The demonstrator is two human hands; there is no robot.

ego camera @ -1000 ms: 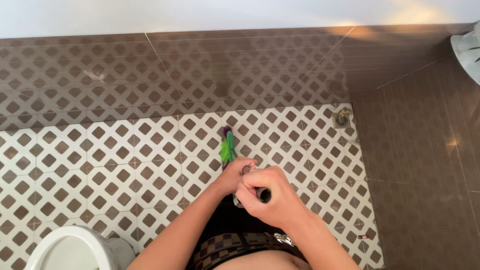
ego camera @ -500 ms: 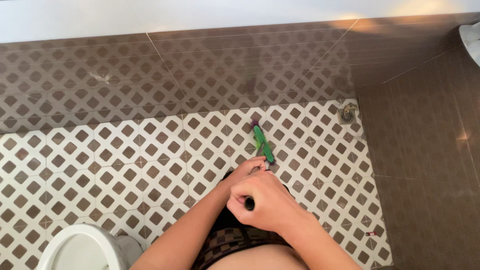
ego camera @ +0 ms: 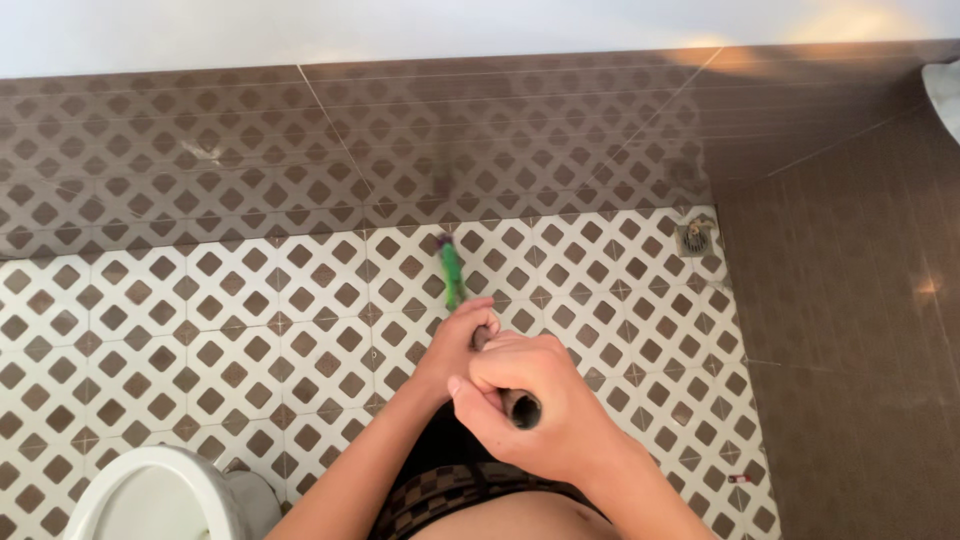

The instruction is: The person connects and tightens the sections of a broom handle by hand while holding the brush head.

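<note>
The floor (ego camera: 250, 330), tiled in white with brown diamonds, runs up to the brown wall (ego camera: 400, 140); I see no suds or wet patch on it, so how much is scrubbed I cannot tell. The toilet (ego camera: 150, 495) sits at the lower left. The right hand (ego camera: 530, 405) has its fingers clamped round the handle's top end (ego camera: 522, 410), the left hand (ego camera: 462, 340) gripping lower. The green brush (ego camera: 451, 270) rests on the floor near the wall, the drain (ego camera: 694, 238) in the corner.
</note>
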